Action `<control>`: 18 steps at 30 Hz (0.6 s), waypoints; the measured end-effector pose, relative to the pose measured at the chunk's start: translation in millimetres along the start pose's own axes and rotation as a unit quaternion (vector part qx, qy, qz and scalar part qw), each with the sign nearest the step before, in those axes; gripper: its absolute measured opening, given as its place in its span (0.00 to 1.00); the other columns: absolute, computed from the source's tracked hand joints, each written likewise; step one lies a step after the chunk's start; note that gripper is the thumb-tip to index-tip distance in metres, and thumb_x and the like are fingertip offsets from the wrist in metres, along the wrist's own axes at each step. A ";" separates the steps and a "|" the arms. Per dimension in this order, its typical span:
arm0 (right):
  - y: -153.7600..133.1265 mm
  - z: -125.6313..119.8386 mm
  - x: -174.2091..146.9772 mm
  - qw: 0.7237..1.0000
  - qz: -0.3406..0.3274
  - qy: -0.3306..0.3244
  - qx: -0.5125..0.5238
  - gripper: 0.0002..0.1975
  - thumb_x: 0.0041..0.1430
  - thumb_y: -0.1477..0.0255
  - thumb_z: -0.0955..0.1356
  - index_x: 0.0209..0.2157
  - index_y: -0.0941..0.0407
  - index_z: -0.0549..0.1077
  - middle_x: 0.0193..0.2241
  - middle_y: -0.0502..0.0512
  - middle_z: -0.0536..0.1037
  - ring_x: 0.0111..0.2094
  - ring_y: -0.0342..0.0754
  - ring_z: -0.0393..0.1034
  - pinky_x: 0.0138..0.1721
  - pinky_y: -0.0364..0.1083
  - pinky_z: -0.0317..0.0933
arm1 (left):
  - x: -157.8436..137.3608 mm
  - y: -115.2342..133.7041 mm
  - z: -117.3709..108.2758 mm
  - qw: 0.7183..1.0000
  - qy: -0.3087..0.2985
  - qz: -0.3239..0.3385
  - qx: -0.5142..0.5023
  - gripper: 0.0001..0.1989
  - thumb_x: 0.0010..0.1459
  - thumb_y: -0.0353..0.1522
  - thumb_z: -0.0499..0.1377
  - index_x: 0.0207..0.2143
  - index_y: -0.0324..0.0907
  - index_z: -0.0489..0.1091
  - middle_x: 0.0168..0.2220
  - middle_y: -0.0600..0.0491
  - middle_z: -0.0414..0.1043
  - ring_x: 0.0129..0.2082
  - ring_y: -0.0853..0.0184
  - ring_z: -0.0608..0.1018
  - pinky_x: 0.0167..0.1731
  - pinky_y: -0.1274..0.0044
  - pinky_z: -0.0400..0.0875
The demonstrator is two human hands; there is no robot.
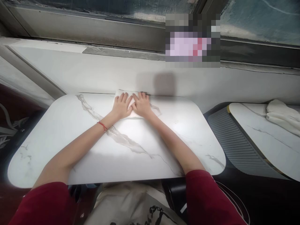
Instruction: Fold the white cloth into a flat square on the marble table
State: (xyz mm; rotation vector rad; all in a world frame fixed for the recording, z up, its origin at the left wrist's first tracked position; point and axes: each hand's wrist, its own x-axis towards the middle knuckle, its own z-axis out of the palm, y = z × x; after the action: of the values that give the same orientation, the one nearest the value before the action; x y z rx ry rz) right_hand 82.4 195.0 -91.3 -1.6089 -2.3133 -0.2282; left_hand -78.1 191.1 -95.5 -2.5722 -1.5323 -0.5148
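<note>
Marble-patterned tabletop (pixel 61 125) with a flat white sheet (pixel 135 116) near the middle of its far edge. The left hand (pixel 122 106), with a red string bracelet (pixel 102 126) at its wrist, and the right hand (pixel 142 105) lie palm-down on the sheet, fingers spread, unclenched.

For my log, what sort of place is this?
Probably an indoor room, perhaps in a home or small shop; I can't tell which. A marble-patterned table stands against a pale wall, below what looks like a window, and a ribbed-sided unit with a marbled top stands right.
</note>
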 end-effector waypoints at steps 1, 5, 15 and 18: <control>0.2 0.6 -0.4 1.000 0.003 0.006 0.007 0.28 0.67 0.72 0.57 0.66 0.63 0.65 0.54 0.71 0.70 0.54 0.62 0.58 0.52 0.57 0.51 | 0.1 0.0 -0.7 1.000 0.000 0.000 -0.002 0.30 0.66 0.38 0.48 0.68 0.38 0.61 0.70 0.32 0.58 0.70 0.44 0.60 0.63 0.52 0.52; -1.4 1.1 -3.9 1.000 0.013 0.011 0.022 0.28 0.67 0.72 0.57 0.66 0.62 0.65 0.57 0.71 0.69 0.55 0.62 0.58 0.53 0.57 0.51 | -2.5 1.5 -4.2 1.000 0.000 -0.003 0.000 0.29 0.66 0.38 0.49 0.66 0.38 0.62 0.69 0.32 0.59 0.69 0.44 0.62 0.62 0.53 0.52; -10.2 -26.7 -64.6 0.999 -0.038 -0.024 0.000 0.29 0.68 0.72 0.57 0.68 0.65 0.62 0.59 0.74 0.67 0.56 0.63 0.57 0.54 0.56 0.52 | -51.2 44.1 -33.3 0.997 -0.033 0.029 0.066 0.30 0.67 0.38 0.48 0.67 0.33 0.62 0.63 0.31 0.66 0.57 0.43 0.71 0.54 0.57 0.62; -14.5 -39.5 -105.6 0.998 -0.048 -0.029 -0.010 0.30 0.68 0.71 0.57 0.68 0.66 0.62 0.59 0.76 0.67 0.57 0.64 0.58 0.53 0.57 0.54 | -78.9 69.0 -48.3 0.993 -0.054 0.059 0.085 0.29 0.68 0.40 0.48 0.63 0.31 0.66 0.57 0.29 0.70 0.51 0.43 0.73 0.46 0.59 0.65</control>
State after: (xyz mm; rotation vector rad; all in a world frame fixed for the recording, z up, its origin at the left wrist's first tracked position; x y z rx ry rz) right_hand 109.0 84.5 -89.7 -1.5335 -2.4436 -0.2297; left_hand -63.8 79.2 -71.3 -2.5748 -1.3777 -0.2251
